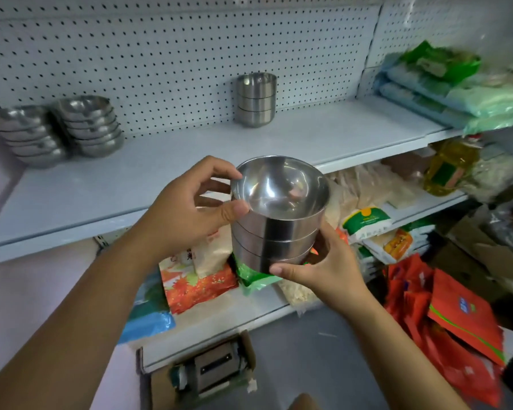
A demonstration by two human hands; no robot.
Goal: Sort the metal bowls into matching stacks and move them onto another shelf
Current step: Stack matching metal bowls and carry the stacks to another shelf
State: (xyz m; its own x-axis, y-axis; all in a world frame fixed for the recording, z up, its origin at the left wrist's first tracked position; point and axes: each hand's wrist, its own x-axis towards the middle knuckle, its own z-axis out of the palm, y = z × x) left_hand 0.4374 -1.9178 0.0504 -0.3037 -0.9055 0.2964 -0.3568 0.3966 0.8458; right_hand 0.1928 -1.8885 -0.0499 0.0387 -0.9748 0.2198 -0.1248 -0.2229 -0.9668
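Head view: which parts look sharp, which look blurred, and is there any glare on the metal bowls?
Head view: the held bowl stack is sharp, with bright glare streaks inside its top bowl; head view, right edge: the green packets are smeared with blur; head view: the shelf front bows, a wide-angle distortion.

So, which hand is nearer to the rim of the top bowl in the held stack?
Left. The left hand pinches the top bowl at its rim. The right hand grips the stack lower down, near its base.
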